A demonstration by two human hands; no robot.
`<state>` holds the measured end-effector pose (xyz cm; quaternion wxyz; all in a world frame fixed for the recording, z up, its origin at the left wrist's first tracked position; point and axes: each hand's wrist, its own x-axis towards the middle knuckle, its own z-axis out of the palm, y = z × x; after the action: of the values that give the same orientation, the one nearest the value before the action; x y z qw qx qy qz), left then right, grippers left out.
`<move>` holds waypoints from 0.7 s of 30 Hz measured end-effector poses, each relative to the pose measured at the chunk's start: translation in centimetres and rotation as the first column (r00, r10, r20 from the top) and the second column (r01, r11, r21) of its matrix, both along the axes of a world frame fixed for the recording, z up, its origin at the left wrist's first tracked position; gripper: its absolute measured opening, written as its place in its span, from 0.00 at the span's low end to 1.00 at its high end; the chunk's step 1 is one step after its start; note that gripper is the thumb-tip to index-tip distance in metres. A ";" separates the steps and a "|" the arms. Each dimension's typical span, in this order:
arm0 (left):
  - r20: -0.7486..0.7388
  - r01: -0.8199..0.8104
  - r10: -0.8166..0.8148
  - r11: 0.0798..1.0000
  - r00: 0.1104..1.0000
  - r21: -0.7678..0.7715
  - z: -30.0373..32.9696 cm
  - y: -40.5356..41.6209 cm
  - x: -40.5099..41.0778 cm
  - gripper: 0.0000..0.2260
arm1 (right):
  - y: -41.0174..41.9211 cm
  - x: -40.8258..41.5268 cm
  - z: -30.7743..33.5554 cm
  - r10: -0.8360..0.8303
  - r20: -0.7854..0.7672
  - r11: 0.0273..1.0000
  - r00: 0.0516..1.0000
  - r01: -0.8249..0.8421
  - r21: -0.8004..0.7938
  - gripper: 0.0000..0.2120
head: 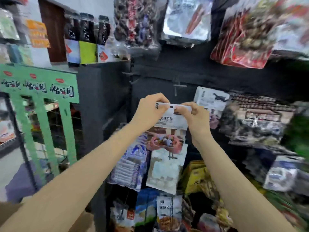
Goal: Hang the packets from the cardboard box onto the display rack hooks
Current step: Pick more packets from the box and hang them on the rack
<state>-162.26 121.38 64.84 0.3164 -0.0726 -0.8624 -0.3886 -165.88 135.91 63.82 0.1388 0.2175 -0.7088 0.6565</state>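
I hold a white packet (pixel 167 158) with a pink bowl picture up in front of the black display rack (pixel 158 77). My left hand (pixel 148 111) pinches the left end of its white top strip. My right hand (pixel 195 114) pinches the right end. The round hang hole (pixel 171 107) shows between my hands. A bare metal hook (pixel 178 86) sticks out of the rack just above and to the right of the hole. The cardboard box (pixel 82 221) shows only as a brown edge at the bottom left, under my left forearm.
Hung packets crowd the rack: red and silver ones (pixel 242 36) above, white and dark ones (pixel 250 118) to the right, blue (pixel 128 166) and yellow (pixel 197 176) ones below. A green display stand (pixel 43 91) is at the left. Dark bottles (pixel 87 41) stand on the rack's top.
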 end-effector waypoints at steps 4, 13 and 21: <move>-0.004 0.110 -0.110 0.990 0.994 0.084 0.9 6.4 -4.3 0.03 | 6.0 -2.6 0.7 -0.117 0.022 0.991 0.993 0.118 -0.059 0.01; -0.008 0.130 -0.132 0.964 0.991 0.234 2.1 14.5 -10.7 0.06 | 12.7 -8.1 2.3 -0.320 -0.057 0.947 0.946 0.319 -0.027 0.05; 0.009 0.104 -0.109 0.967 0.994 0.234 1.4 15.0 -12.9 0.05 | 13.7 -10.9 1.5 -0.339 -0.189 0.929 0.922 0.360 0.089 0.04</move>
<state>-175.17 136.41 66.21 0.2918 -0.0770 -0.8091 -0.5043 -176.75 149.59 65.33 0.3003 0.1507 -0.7606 0.5556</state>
